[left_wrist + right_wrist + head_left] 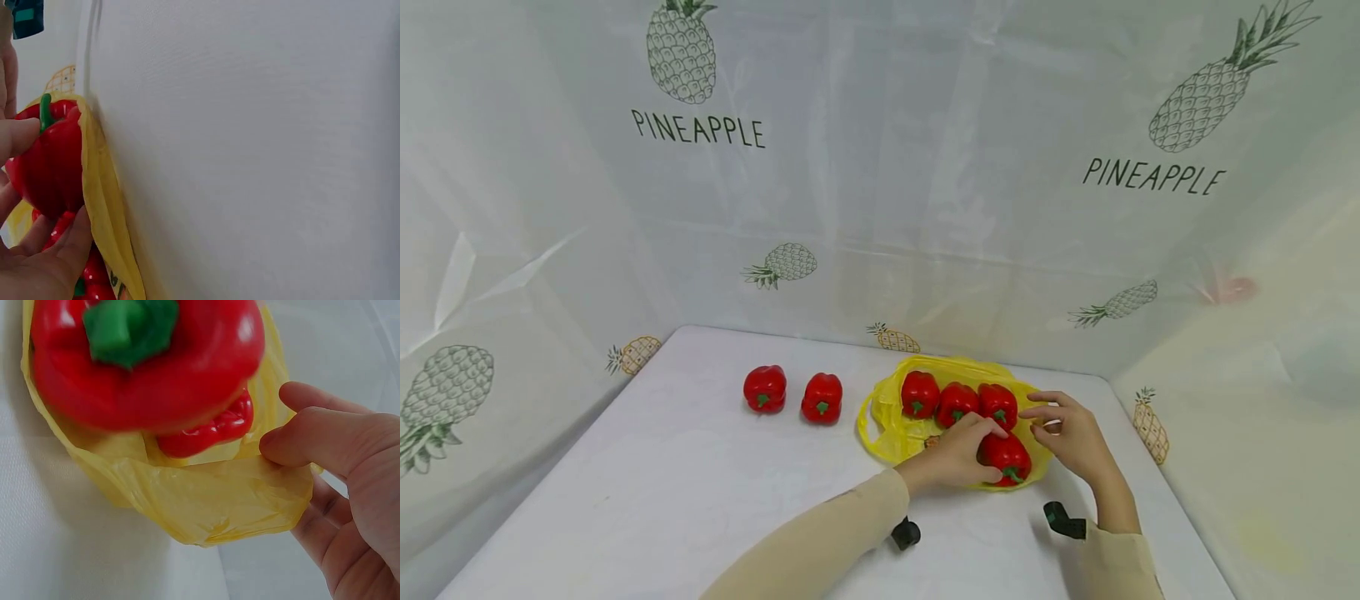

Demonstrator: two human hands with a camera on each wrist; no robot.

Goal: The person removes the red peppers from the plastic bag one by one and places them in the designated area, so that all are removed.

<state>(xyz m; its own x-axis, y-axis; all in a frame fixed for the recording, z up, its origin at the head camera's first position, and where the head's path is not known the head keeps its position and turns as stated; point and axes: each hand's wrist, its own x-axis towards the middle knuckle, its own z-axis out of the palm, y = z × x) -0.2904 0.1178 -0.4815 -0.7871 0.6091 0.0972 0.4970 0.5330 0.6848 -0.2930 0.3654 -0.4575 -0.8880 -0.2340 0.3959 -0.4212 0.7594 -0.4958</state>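
My left hand [957,454] holds a red bell pepper [1009,454] at the near right part of a yellow plastic bag [891,408]. In the left wrist view, thumb and fingers close around the pepper [50,162], whose green stem points up beside the thumb. My right hand [1075,435] is at the bag's right side; in the right wrist view it pinches the rim of the yellow bag [219,500] between thumb and fingers. Three more red bell peppers, a left one [920,394], a middle one [957,403] and a right one [997,403], lie in the bag's far part.
Two red bell peppers, one farther left [765,388] and one nearer the bag [822,398], rest on the white table [700,475]. A bag handle loop [867,425] lies toward them. A pineapple-printed curtain [880,183] rises behind the table.
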